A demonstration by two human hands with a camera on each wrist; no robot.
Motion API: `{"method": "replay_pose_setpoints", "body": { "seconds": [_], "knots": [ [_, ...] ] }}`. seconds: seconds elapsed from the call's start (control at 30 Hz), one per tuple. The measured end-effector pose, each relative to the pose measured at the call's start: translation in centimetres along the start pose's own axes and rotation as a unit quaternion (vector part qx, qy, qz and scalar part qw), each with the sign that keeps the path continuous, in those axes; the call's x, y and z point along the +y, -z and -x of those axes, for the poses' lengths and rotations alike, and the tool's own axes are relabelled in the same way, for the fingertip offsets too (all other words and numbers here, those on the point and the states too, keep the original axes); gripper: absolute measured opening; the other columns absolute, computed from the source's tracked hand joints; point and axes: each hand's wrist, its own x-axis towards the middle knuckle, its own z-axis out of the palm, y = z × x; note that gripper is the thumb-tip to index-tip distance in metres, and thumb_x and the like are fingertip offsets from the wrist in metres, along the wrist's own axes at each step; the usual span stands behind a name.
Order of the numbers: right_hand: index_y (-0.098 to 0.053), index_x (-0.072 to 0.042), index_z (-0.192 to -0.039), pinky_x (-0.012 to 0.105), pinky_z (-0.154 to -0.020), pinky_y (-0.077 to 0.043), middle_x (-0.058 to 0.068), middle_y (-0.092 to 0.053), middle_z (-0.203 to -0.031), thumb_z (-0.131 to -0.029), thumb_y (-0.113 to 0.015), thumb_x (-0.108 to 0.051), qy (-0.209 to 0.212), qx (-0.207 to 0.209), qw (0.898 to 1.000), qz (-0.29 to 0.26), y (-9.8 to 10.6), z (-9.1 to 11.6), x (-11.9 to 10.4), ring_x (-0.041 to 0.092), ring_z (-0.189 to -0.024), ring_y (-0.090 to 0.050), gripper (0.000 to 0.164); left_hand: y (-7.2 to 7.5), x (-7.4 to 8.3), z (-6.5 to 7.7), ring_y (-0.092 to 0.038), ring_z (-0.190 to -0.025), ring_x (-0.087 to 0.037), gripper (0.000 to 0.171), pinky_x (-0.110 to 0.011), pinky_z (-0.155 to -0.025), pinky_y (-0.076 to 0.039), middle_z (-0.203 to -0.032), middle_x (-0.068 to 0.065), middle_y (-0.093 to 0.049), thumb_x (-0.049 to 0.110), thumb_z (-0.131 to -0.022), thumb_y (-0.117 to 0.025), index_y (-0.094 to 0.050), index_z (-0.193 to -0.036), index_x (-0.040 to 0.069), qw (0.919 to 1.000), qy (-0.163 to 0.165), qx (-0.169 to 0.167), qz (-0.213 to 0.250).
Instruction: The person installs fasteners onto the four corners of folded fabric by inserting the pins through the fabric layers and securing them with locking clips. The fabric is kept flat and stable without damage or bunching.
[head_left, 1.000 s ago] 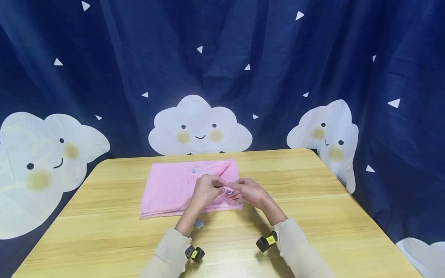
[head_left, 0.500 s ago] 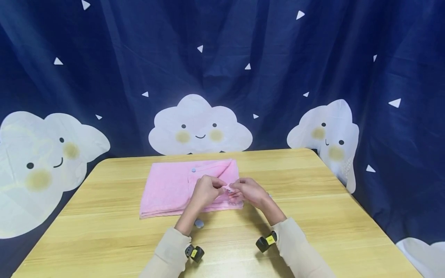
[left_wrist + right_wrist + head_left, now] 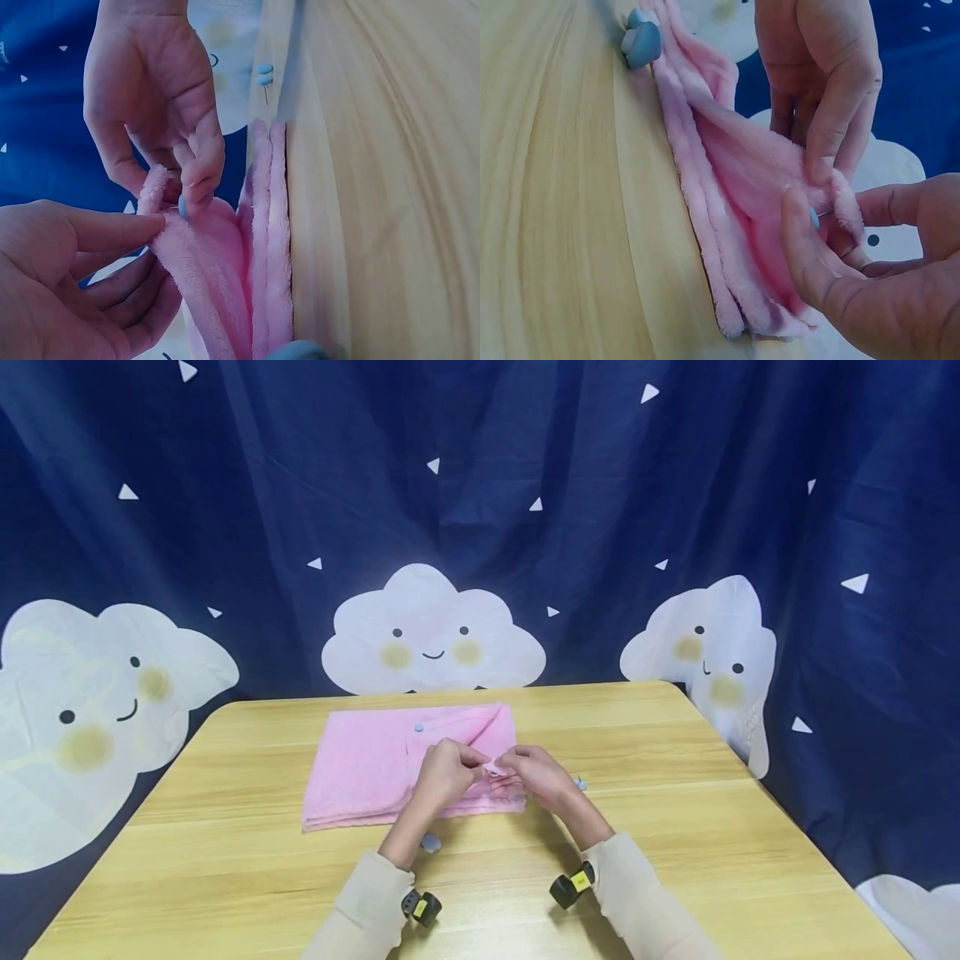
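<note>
A folded pink plush towel point(image 3: 367, 760) lies on the table, its loose corner lifted between both hands. My left hand point(image 3: 444, 772) pinches the lifted edge between thumb and finger. Opposite it, my right hand point(image 3: 542, 777) pinches a pin with a round blue head point(image 3: 814, 217) at the same edge. In the right wrist view, a bit of thin metal shaft shows between the blue head and the raised fold. The left wrist view shows this blue head point(image 3: 182, 206) against the right hand's fingers. Another round blue piece point(image 3: 418, 727) sits on top of the towel.
One blue pin point(image 3: 265, 75) with its needle showing lies on the table just past the right hand. A larger grey-blue fastener piece point(image 3: 431, 842) rests near the towel's front edge, beside the left forearm. A dark blue curtain point(image 3: 480, 527) with clouds hangs behind the wooden table point(image 3: 225, 877).
Both hands stay nearly in place, with small finger movements at the towel edge. The right hand has shifted slightly, and the blue pin beyond its wrist now shows more fully.
</note>
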Motion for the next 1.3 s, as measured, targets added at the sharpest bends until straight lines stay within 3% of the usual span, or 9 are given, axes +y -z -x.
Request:
{"method": "replay_pose_setpoints", "body": {
  "seconds": [0.27, 0.5, 0.63, 0.97, 1.13, 1.2, 1.3],
  "knots": [
    [-0.056, 0.010, -0.108, 0.037, -0.086, -0.061, 0.014, -0.064, -0.096, -0.098, -0.048, -0.008, 0.002, 0.000, 1.000, -0.006, -0.1, 0.1, 0.1, 0.019, -0.083, -0.068, 0.022, -0.1, 0.3, 0.1, -0.069, -0.074, -0.012, 0.013, -0.026, -0.065, -0.056, -0.085, -0.006, -0.079, 0.000, -0.080, -0.078, -0.082, -0.090, 0.008, 0.9999, 0.004, -0.009, -0.009],
    [-0.058, 0.008, -0.103, 0.030, -0.078, -0.061, 0.009, -0.064, -0.088, -0.095, -0.049, -0.004, 0.001, 0.006, 1.000, -0.007, -0.1, 0.2, 0.0, 0.016, -0.079, -0.066, 0.016, -0.1, 0.3, 0.1, -0.062, -0.068, -0.009, 0.017, -0.026, -0.062, -0.053, -0.084, -0.005, -0.079, 0.000, -0.077, -0.076, -0.083, -0.089, 0.010, 0.9997, -0.003, -0.008, -0.022],
    [-0.057, 0.008, -0.102, 0.032, -0.082, -0.061, 0.009, -0.065, -0.090, -0.096, -0.050, -0.004, 0.009, 0.009, 0.999, -0.029, 0.0, 0.3, -0.1, 0.015, -0.080, -0.068, 0.015, -0.1, 0.3, 0.1, -0.063, -0.069, -0.010, 0.017, -0.026, -0.063, -0.053, -0.087, -0.006, -0.079, 0.000, -0.079, -0.076, -0.083, -0.091, 0.010, 0.9998, -0.001, -0.004, -0.022],
    [-0.060, 0.009, -0.104, 0.038, -0.086, -0.061, 0.007, -0.069, -0.086, -0.096, -0.056, -0.001, 0.019, 0.003, 0.999, -0.047, 0.2, 0.3, 0.1, 0.014, -0.077, -0.071, 0.014, -0.1, 0.0, 0.1, -0.051, -0.056, -0.009, 0.019, -0.022, -0.050, -0.040, -0.089, -0.007, -0.079, -0.003, -0.079, -0.074, -0.082, -0.091, 0.009, 1.0000, -0.002, 0.004, -0.004],
    [-0.062, 0.009, -0.103, 0.036, -0.083, -0.062, 0.005, -0.067, -0.084, -0.095, -0.058, -0.002, 0.016, 0.021, 0.999, -0.027, 0.1, 0.3, 0.0, 0.013, -0.074, -0.068, 0.015, 0.6, -0.2, 0.1, -0.069, -0.072, -0.013, 0.014, -0.029, -0.067, -0.056, -0.088, -0.005, -0.079, 0.001, -0.079, -0.077, -0.081, -0.090, 0.010, 0.9998, -0.011, -0.006, -0.018],
    [-0.062, 0.012, -0.106, 0.035, -0.082, -0.061, 0.005, -0.065, -0.083, -0.094, -0.057, -0.003, 0.017, 0.027, 0.999, -0.020, 0.0, 0.3, 0.0, 0.013, -0.074, -0.066, 0.019, 1.2, -0.2, 0.2, -0.073, -0.081, -0.014, 0.012, -0.033, -0.077, -0.059, -0.087, -0.003, -0.079, 0.004, -0.080, -0.079, -0.080, -0.090, 0.010, 0.9995, -0.010, -0.017, -0.026],
    [-0.061, 0.014, -0.107, 0.031, -0.078, -0.060, 0.004, -0.064, -0.084, -0.093, -0.058, -0.003, 0.024, 0.034, 0.999, -0.011, 0.0, 0.5, -0.1, 0.013, -0.075, -0.064, 0.022, 2.4, -0.4, 0.3, -0.071, -0.079, -0.014, 0.008, -0.036, -0.080, -0.057, -0.084, -0.001, -0.078, 0.006, -0.081, -0.079, -0.078, -0.086, 0.010, 0.9986, -0.009, -0.035, -0.039]
  ]
}}
